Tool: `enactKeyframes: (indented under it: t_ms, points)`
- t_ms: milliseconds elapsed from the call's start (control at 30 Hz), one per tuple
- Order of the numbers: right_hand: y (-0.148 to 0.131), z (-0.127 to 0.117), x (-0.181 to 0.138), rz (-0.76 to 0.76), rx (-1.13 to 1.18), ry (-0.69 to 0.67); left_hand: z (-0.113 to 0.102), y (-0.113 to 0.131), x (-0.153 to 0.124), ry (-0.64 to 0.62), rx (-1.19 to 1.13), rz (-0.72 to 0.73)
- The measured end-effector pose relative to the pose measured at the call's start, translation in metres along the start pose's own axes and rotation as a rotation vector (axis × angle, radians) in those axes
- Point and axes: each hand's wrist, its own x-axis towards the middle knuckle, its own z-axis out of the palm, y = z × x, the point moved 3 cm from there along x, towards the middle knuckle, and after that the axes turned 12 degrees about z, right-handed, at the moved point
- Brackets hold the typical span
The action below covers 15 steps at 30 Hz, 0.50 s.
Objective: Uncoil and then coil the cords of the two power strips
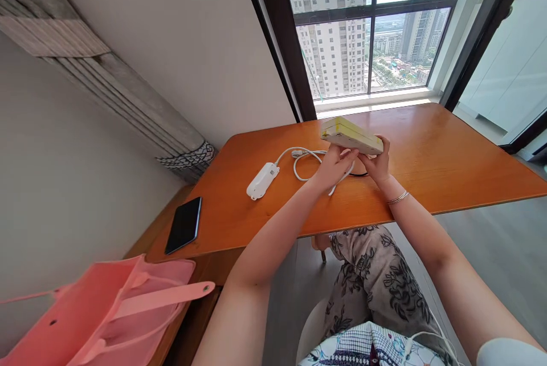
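Observation:
A flat, off-white and yellow box-shaped object (351,135) is tilted up above the far part of the wooden table. My right hand (378,162) grips its right end, thumb side along the edge. Beneath it, my left hand (335,165) has its fingers closed against the underside, close to the right hand's fingertips. What the underside looks like is partly hidden by my fingers. A white power strip (262,180) lies left of my hands, and its white cable (298,171) loops under my left wrist. A short dark cord (358,174) shows below my hands.
The brown wooden table (444,155) reaches to a window (371,29). Near its left edge lies a black phone or tablet (183,225). A pink bag (128,309) stands open at the lower left. A grey curtain (141,104) hangs by the wall.

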Motion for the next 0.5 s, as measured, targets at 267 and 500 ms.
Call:
enactKeyframes:
  t_ms: [267,500]
  points:
    - [0.003,-0.025,0.024,0.217,0.152,0.321,-0.046,-0.012,-0.024,-0.080,0.026,-0.506]
    - [0.012,-0.056,0.042,0.257,0.018,0.546,-0.163,-0.022,-0.022,1.030,0.058,-0.304]
